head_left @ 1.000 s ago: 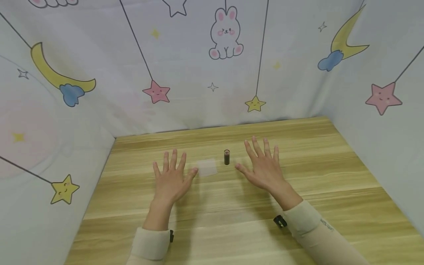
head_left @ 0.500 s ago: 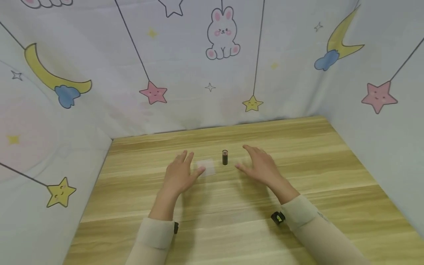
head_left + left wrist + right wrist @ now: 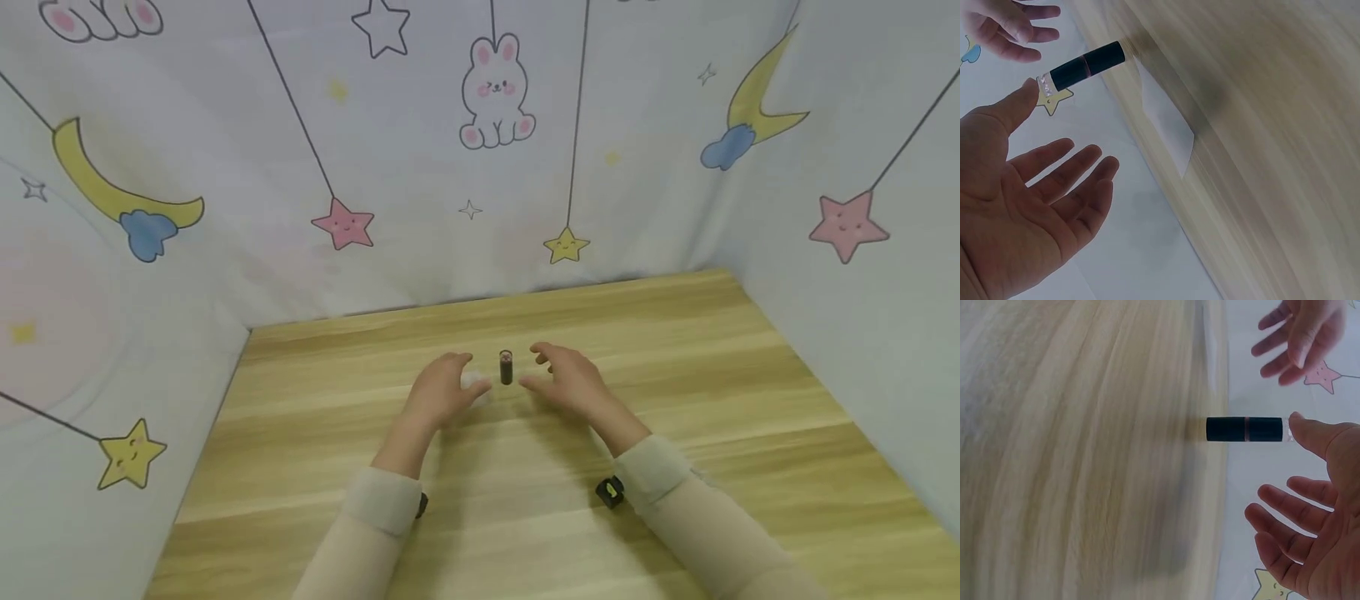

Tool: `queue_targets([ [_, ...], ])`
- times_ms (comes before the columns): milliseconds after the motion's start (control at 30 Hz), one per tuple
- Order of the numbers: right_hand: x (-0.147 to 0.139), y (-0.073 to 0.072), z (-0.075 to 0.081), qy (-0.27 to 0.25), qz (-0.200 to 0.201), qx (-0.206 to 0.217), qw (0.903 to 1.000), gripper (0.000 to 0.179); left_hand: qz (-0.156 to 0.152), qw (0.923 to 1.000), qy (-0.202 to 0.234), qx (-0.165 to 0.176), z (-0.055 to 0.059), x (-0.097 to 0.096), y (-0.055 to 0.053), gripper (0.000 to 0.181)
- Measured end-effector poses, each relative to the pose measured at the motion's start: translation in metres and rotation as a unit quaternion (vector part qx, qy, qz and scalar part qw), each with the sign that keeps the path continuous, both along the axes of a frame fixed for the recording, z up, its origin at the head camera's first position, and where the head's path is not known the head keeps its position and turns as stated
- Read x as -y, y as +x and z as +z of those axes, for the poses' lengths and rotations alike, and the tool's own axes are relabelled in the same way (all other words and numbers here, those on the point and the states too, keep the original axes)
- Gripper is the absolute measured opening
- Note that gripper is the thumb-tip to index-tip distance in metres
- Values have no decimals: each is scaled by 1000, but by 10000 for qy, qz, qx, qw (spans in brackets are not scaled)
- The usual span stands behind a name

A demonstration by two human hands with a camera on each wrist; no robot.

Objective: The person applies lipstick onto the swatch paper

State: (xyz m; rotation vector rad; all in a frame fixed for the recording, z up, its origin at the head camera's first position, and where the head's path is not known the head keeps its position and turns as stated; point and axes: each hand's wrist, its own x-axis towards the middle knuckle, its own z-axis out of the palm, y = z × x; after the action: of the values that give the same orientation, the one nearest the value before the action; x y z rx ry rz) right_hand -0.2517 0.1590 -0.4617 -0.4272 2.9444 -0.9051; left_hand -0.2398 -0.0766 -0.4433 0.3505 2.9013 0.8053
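Near the centre of the head view, a dark tube [image 3: 506,368] stands upright on the desk [image 3: 510,542], between the two hands and short of the back edge. The left hand [image 3: 438,392] is left of it in the frame, fingers relaxed and slightly bent, thumb held away from them; the right hand [image 3: 570,379], on the other side, curves in much the same way. Neither grips anything. Each thumb tip is just beside the tube with a thin gap, so sideways room there is tight. A slip of white paper [image 3: 1166,119] lies on the desk, partly covered by the left hand in the head view; at upper centre of the left wrist view, one corner is just beside the tube's base.

The desk's back edge crosses the middle of the head frame, climbing slightly to the right, with white cloth [image 3: 420,150] printed with stars and moons rising beyond it. The side edges spread toward the lower corners, well apart from both hands. Bare wood extends wide at right and between the pale sleeves [image 3: 382,500] toward the bottom of the frame.
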Motion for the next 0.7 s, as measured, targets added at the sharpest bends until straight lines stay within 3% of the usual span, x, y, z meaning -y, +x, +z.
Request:
queue_targets([
  [300,18,-9,-9,93,-7,82,9999,59,-168,9998,-71,-65,-9,-21,-18,60],
  [700,30,-19,-25,376,-12,62,9993,58,-393,9981,-181,-444,-8,-37,-29,56],
])
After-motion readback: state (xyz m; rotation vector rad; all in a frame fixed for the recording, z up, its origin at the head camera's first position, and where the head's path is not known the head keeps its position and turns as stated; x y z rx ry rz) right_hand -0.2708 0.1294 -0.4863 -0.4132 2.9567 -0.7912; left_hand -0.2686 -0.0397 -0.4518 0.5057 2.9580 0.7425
